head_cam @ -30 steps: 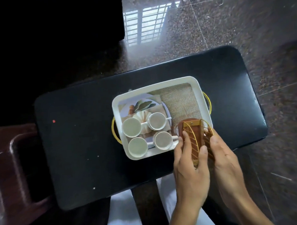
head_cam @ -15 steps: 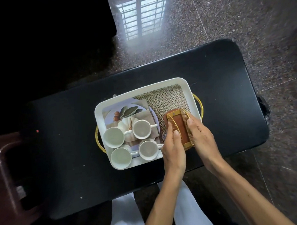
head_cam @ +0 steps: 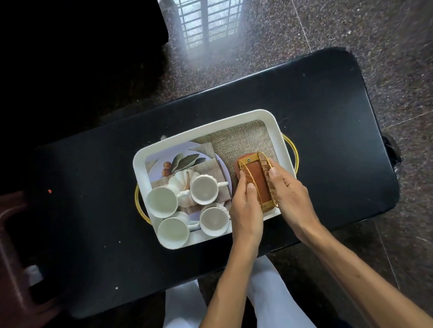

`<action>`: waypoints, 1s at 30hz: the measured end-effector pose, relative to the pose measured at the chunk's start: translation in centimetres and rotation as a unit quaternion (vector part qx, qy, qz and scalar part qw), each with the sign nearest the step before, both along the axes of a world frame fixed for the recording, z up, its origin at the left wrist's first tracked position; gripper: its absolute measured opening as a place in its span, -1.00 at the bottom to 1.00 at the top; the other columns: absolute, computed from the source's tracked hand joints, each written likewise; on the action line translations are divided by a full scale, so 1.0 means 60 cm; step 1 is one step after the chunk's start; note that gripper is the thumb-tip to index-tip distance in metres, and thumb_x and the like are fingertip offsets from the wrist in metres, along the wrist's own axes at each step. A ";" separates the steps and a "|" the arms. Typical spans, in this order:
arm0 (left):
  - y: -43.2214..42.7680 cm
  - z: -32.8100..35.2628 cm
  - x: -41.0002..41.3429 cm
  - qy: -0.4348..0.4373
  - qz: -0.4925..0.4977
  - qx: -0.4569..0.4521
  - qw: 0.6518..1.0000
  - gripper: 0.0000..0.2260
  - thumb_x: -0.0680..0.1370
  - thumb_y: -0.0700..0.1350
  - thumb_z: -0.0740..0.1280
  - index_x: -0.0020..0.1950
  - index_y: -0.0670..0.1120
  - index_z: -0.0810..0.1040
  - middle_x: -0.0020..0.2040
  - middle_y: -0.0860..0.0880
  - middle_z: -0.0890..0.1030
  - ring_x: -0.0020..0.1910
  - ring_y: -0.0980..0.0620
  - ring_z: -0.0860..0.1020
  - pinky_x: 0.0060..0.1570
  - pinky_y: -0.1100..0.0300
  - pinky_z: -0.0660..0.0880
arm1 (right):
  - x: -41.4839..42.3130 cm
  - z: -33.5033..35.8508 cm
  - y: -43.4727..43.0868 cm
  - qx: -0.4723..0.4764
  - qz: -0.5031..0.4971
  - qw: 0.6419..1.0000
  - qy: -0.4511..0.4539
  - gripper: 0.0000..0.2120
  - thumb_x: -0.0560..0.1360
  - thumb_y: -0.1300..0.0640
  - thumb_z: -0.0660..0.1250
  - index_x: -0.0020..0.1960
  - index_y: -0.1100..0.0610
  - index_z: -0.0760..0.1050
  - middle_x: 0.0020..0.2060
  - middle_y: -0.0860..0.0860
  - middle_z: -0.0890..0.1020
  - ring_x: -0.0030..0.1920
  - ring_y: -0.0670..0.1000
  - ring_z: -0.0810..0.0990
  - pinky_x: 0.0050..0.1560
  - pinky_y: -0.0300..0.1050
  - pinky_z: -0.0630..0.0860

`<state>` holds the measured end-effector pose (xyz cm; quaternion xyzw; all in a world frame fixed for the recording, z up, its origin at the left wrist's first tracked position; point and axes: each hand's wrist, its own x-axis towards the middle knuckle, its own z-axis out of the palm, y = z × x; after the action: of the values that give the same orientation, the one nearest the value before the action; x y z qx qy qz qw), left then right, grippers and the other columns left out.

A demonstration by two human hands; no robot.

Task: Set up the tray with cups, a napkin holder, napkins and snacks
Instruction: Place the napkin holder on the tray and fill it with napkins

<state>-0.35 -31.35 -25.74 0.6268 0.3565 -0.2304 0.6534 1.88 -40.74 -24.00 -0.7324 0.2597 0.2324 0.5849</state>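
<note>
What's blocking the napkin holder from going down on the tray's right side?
Nothing visible. Left hand and right hand hold the napkin holder over the burlap mat at the tray's right end; four cups sit left of it.

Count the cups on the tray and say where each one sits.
4, all in the left half of the tray, two rows of two: far left cup, far right cup, near left cup, near right cup beside the left hand gripping the napkin holder. None seems hidden.

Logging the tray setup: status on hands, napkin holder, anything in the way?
Left hand and right hand grip the napkin holder by its sides. Holder inside tray, right end. Four cups at left, nothing blocking.
</note>
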 end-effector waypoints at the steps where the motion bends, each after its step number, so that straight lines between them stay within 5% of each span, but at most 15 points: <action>1: 0.002 -0.002 0.002 0.003 -0.006 0.005 1.000 -0.59 0.73 -0.12 0.10 0.60 -0.01 0.31 0.56 -0.02 0.42 0.53 0.03 0.39 0.53 -0.05 0.31 | -0.001 -0.003 0.001 -0.003 -0.001 1.000 0.000 -0.61 0.70 -0.05 0.10 0.49 -0.05 0.40 0.32 -0.11 0.59 0.30 -0.15 0.56 0.34 -0.05 0.52; 6: 0.009 -0.007 0.010 0.017 -0.024 0.005 1.000 -0.60 0.73 -0.05 0.08 0.57 0.03 0.37 0.51 -0.02 0.49 0.48 0.01 0.45 0.50 -0.05 0.36 | -0.005 -0.011 0.012 -0.054 0.011 0.998 -0.019 -0.67 0.71 -0.02 0.10 0.41 -0.14 0.48 0.08 -0.25 0.68 0.09 -0.32 0.61 0.01 -0.45 0.54; 9: 0.010 -0.004 0.014 0.021 -0.023 0.001 1.000 -0.61 0.72 -0.03 0.08 0.54 0.03 0.41 0.49 -0.04 0.51 0.48 -0.02 0.46 0.50 -0.08 0.36 | -0.005 -0.012 0.018 -0.083 0.007 0.996 -0.037 -0.69 0.71 0.02 0.09 0.32 -0.22 0.52 -0.03 -0.30 0.70 0.02 -0.33 0.63 -0.09 -0.51 0.49; 14: 0.009 0.012 0.020 0.029 -0.039 0.022 0.999 -0.61 0.72 -0.03 0.06 0.53 0.04 0.43 0.46 -0.04 0.54 0.45 -0.02 0.49 0.47 -0.05 0.39 | -0.006 -0.014 0.030 -0.120 0.006 0.991 -0.055 -0.65 0.71 0.08 0.07 0.05 0.01 0.64 -0.31 -0.27 0.64 -0.28 -0.30 0.58 -0.28 -0.48 0.43; 18: 0.025 0.055 0.018 0.033 -0.059 0.043 0.997 -0.61 0.72 0.05 0.05 0.36 -0.03 0.58 0.28 -0.10 0.66 0.31 -0.07 0.57 0.38 -0.09 0.45 | -0.005 -0.007 0.035 -0.119 -0.008 0.992 -0.043 -0.66 0.71 -0.01 0.06 0.05 0.05 0.59 -0.11 -0.14 0.67 -0.06 -0.17 0.61 -0.02 -0.32 0.54; 22: 0.094 0.135 -0.020 -0.063 -0.019 -0.008 0.998 -0.67 0.64 0.26 0.10 0.11 0.29 0.66 0.13 0.18 0.72 0.19 0.21 0.64 0.25 0.18 0.55 | 0.000 0.044 0.036 -0.148 -0.088 0.979 -0.106 -0.66 0.66 -0.10 0.09 -0.13 -0.04 0.55 -0.29 -0.18 0.62 -0.31 -0.24 0.55 -0.32 -0.31 0.49; 23: 0.123 0.152 -0.031 -0.084 0.006 -0.008 0.996 -0.71 0.61 0.31 0.12 0.14 0.39 0.62 0.17 0.26 0.70 0.23 0.29 0.61 0.26 0.27 0.52 | 0.003 0.061 0.041 -0.143 -0.106 0.976 -0.128 -0.69 0.64 -0.10 0.11 -0.07 -0.08 0.59 -0.22 -0.17 0.66 -0.24 -0.22 0.61 -0.27 -0.25 0.54; 26: 0.219 0.175 -0.071 -0.109 0.097 0.007 0.989 -0.67 0.59 0.27 0.19 0.27 0.26 0.59 0.27 0.22 0.67 0.32 0.23 0.58 0.33 0.20 0.49 | 0.005 0.106 0.076 -0.070 -0.152 0.969 -0.183 -0.74 0.61 -0.10 0.17 0.11 -0.16 0.63 0.04 -0.16 0.71 0.07 -0.18 0.67 0.02 -0.21 0.62; 30: 0.350 0.182 -0.132 -0.098 0.172 0.087 0.976 -0.76 0.67 0.14 0.18 0.26 0.21 0.56 0.17 0.14 0.73 0.21 0.19 0.65 0.27 0.16 0.58 | -0.003 0.137 0.161 0.026 -0.085 0.979 -0.184 -0.55 0.60 -0.24 0.21 0.34 0.00 0.53 0.20 -0.09 0.66 0.25 -0.11 0.61 0.20 -0.23 0.57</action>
<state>-8.28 -10.33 -14.82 0.6305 0.4121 -0.0206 0.6575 1.68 -31.10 -15.76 -0.7221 0.2028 0.0495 0.6595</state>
